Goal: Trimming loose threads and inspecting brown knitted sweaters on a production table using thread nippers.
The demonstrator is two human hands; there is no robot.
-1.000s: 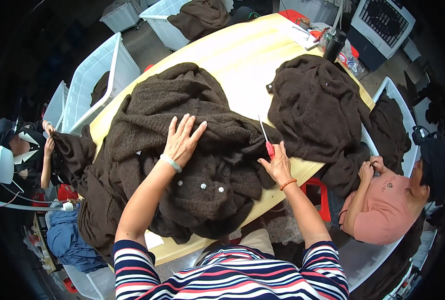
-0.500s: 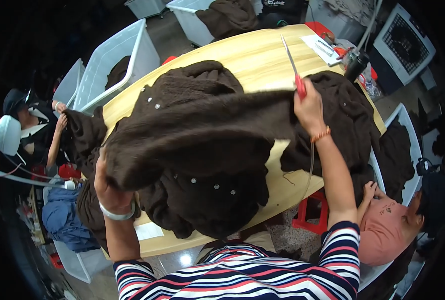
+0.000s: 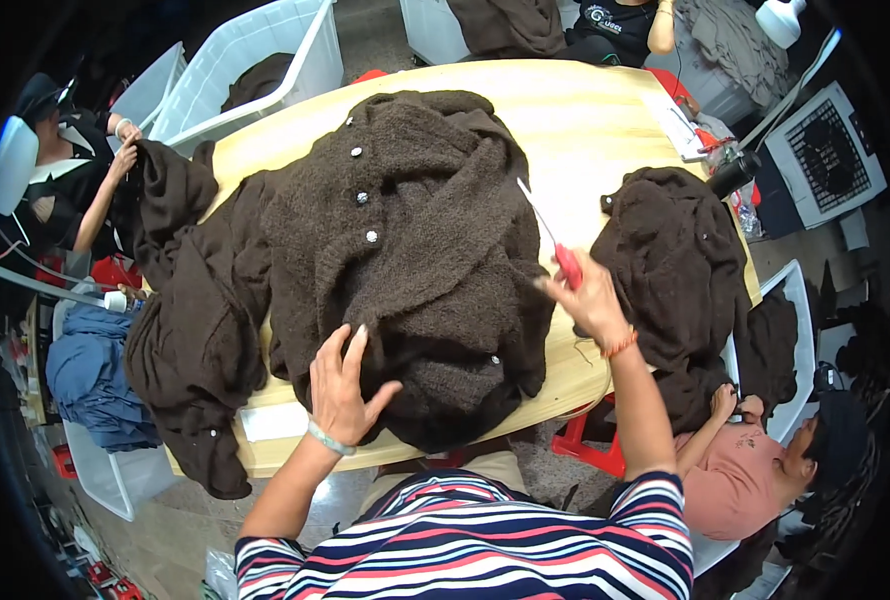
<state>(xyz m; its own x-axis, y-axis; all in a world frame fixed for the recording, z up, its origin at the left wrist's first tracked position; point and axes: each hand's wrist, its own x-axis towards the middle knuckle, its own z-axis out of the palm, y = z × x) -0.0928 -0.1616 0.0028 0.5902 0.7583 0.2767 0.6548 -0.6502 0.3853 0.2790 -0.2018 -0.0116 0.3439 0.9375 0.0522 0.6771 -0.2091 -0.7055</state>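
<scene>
A dark brown knitted cardigan [image 3: 435, 250] lies spread on the table in front of me, one sleeve folded diagonally across it. Shiny round buttons [image 3: 362, 198] run down its left part. My left hand [image 3: 341, 390] rests at its near left edge, fingers apart, gripping nothing. Beyond the cardigan's right edge, my right hand [image 3: 593, 298] holds red-handled scissors [image 3: 567, 266], their slim metal blades pointing away and left over the cloth. The thumb of that hand is stretched out toward the cardigan.
More brown garments lie on the table at left [image 3: 200, 335] and right [image 3: 670, 265]. Co-workers sit at the left, right and far side. White plastic bins [image 3: 315, 50] stand around the wooden table [image 3: 575, 110]. A red stool [image 3: 590, 445] is below the near right edge.
The brown garment that was stretched in the air between both hands now lies flat on the pile. My left hand has let go and moved right; the right hand has come lower and nearer.
</scene>
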